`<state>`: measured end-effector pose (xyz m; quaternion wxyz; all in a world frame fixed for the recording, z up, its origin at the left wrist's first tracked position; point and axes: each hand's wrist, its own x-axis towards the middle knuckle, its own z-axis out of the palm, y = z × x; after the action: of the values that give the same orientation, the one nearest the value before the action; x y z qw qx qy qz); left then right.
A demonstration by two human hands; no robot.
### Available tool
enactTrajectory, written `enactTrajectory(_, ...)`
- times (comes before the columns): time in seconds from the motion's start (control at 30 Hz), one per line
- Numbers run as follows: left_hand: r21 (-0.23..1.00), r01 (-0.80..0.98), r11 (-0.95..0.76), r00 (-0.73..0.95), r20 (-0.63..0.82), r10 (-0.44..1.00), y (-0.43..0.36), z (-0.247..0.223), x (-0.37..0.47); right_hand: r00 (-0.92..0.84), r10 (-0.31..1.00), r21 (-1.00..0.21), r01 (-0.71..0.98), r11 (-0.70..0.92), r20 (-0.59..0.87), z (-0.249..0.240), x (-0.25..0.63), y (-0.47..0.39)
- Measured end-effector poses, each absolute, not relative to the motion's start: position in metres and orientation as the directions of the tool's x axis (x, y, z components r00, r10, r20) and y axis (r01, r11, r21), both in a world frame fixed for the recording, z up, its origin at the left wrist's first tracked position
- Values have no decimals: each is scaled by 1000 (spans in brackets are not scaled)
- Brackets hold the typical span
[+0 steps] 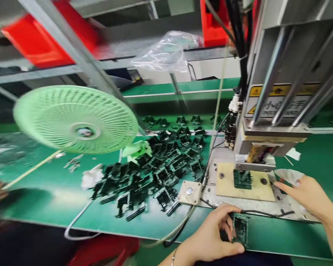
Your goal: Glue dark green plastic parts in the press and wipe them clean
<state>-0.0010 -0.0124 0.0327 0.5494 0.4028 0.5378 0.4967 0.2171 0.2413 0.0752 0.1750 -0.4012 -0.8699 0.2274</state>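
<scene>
Left hand (211,236) – pinching green board (241,229) | right hand (308,194) – spread, beside press jig (242,179)

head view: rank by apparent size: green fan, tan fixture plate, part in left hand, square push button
1. green fan
2. tan fixture plate
3. part in left hand; square push button: look alike, and the part is nearer the camera, so unranked.

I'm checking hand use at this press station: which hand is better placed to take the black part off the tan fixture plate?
Probably the right hand: it is open beside the tan fixture plate, near the black plastic part. The left hand has its grip on a small green circuit board.
</scene>
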Motion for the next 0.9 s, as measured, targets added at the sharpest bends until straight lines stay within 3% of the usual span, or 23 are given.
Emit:
enactTrajectory(0.2, 976, -77, 201, -29, -204, 978, -13, 37, -3, -588, 809, -633, 620, 464, 17, 79, 206, 237)
enactTrajectory(0.4, 977, -68, 201, -23, -203, 979, -12, 44, -4, -500, 859, -604, 719, 343, -108, 82, 210, 234)
enactTrajectory(0.6, 977, -59, 205, -15, -206, 978, -12, 45, -4, -547, 836, -641, 656, 398, -41, 84, 209, 235)
enactTrajectory(0.9, 977, -60, 202, -8, -203, 979, -12, 44, -4, -551, 832, -640, 662, 391, -61, 79, 210, 236)
